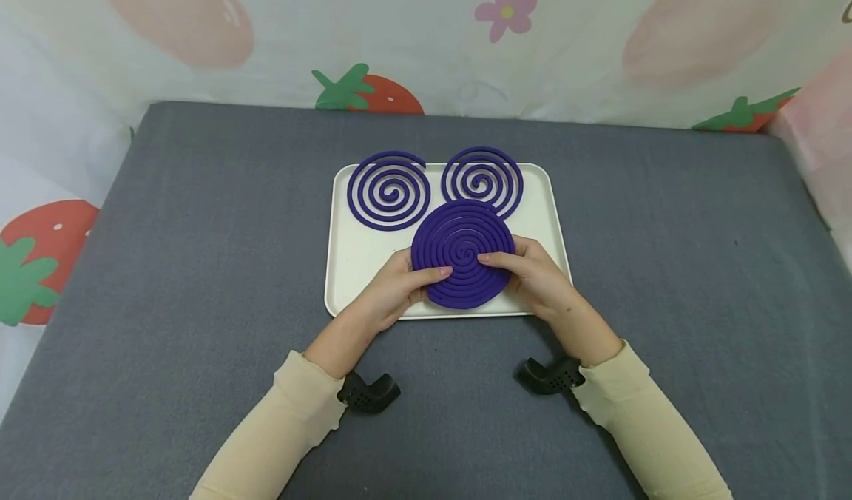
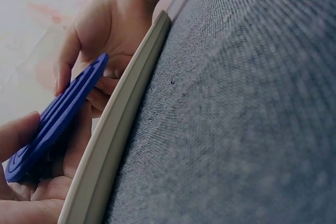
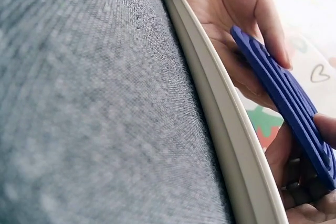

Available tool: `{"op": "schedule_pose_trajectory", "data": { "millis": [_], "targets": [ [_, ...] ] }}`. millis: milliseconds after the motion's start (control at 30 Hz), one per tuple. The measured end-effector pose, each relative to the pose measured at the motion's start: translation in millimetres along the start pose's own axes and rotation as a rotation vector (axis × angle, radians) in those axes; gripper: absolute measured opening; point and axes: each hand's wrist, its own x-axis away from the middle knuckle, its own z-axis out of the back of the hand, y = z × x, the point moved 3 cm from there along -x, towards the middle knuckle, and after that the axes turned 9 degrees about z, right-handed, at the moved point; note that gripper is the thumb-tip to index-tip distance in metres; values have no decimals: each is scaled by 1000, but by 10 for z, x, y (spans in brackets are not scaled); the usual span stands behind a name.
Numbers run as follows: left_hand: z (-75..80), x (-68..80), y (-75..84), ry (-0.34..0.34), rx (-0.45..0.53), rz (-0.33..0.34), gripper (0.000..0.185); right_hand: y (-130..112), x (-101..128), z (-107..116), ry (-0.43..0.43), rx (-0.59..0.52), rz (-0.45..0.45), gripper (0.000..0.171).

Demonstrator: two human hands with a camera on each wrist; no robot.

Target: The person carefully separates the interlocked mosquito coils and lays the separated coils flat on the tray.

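Note:
A tightly wound purple disc, a mosquito coil (image 1: 464, 242) with no gaps between its rings, is held between both hands over the front of a white tray (image 1: 349, 278). The left hand (image 1: 394, 287) pinches its left side, thumb on top and fingers underneath. From the right, the right hand (image 1: 538, 282) grips it the same way. Both wrist views show the coil tilted, its edge (image 2: 65, 116) raised above the tray rim (image 3: 228, 108). Two looser single coils lie at the tray's back: a left coil (image 1: 394, 194) and a right coil (image 1: 481, 182), the latter partly covered by the disc.
Grey cloth (image 1: 200, 263) covers the table under the tray. Behind it hangs a pale curtain (image 1: 566, 49) with strawberry and flower prints. A black wrist device sticks inward from each cuff, one at the left wrist (image 1: 369, 394) and one at the right wrist (image 1: 549, 377).

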Motion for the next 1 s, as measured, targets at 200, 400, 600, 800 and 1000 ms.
{"op": "schedule_pose_trajectory", "data": {
  "millis": [200, 400, 600, 800, 1000],
  "targets": [
    [-2, 3, 3, -5, 0, -3, 44, -4, -1, 1, 0, 7, 1, 20],
    [4, 9, 9, -16, 54, -31, 46, -10, -2, -8, -13, 10, 4, 18],
    [15, 19, 17, -8, 104, -55, 50, -4, -11, -2, -29, 13, 18, 19],
    [18, 21, 15, -34, 118, -71, 54, 0, -10, -7, -30, 14, 14, 21],
    [21, 15, 12, -47, 136, -77, 51, 6, -10, -6, -35, 8, 19, 22]
  ]
}}
